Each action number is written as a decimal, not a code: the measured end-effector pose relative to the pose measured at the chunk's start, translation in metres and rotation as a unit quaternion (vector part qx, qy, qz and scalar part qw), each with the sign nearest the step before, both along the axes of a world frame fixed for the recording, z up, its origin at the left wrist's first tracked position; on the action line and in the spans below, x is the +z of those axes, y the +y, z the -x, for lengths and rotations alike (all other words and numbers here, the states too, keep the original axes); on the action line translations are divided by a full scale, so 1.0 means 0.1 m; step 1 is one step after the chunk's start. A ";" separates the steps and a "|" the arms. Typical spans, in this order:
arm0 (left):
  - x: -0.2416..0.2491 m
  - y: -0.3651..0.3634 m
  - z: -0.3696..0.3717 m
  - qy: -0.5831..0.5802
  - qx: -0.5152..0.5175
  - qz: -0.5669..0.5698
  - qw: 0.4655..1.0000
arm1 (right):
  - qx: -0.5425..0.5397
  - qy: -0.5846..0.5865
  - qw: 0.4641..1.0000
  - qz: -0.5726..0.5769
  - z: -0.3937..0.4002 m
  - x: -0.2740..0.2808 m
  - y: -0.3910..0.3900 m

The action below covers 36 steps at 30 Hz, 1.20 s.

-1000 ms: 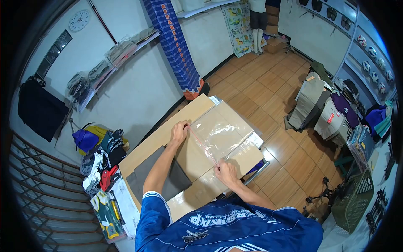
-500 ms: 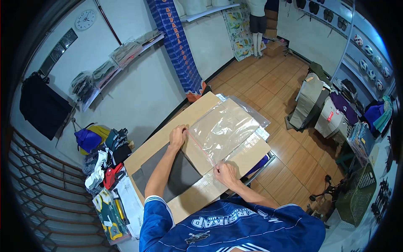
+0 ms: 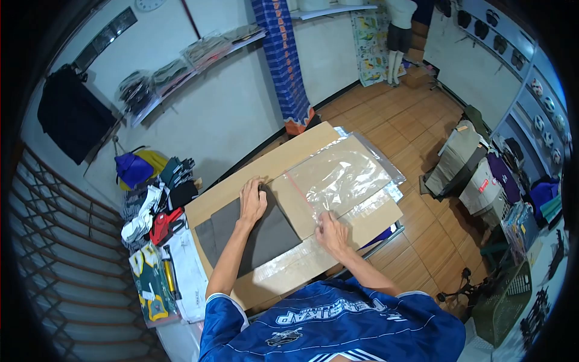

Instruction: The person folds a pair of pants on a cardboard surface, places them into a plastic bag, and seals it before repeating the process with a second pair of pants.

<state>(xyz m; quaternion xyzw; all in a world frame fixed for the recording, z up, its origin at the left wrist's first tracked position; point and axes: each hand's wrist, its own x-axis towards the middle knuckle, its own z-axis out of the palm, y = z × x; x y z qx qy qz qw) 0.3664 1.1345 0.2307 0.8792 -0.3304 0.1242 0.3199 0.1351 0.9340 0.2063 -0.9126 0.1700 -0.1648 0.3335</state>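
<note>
A dark grey folded garment [image 3: 274, 232] lies on the left part of a cardboard-covered table [image 3: 295, 259]. My left hand [image 3: 253, 202] is over its far corner, with the fingers curled at the edge and a bit of the dark cloth showing between thumb and fingers. To the right, a clear plastic bag [image 3: 344, 181] with a reddish strip along its near-left edge lies flat on the cardboard. My right hand [image 3: 331, 234] pinches the bag's near corner, fingers closed together.
More clear plastic bags [image 3: 389, 166] stick out past the table's right edge. Left of the table are piled clothes [image 3: 145, 220], a red item [image 3: 166, 226] and a packed green and yellow garment [image 3: 151, 289]. Clothes racks [image 3: 455, 154] and a green basket [image 3: 503, 301] stand at right.
My left hand has left the plastic bag's edge and moved onto the folded garment's far corner. My right hand stays at the bag's near corner. The view has shifted slightly.
</note>
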 end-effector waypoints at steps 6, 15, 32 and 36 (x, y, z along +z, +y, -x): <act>-0.23 0.38 0.24 0.010 0.050 -0.085 0.995 | 0.032 -0.034 0.996 0.074 -0.56 0.06 -0.13; -0.30 0.16 0.28 0.007 0.055 -0.134 0.989 | 0.042 -0.025 0.995 0.090 -1.18 0.10 -0.23; -0.33 -0.73 0.13 0.012 0.028 -0.093 0.995 | 0.032 -0.144 0.988 0.049 -1.00 0.16 -0.20; -0.33 -0.81 0.11 0.014 0.039 -0.068 0.997 | 0.034 -0.158 0.986 0.039 -0.81 0.12 -0.16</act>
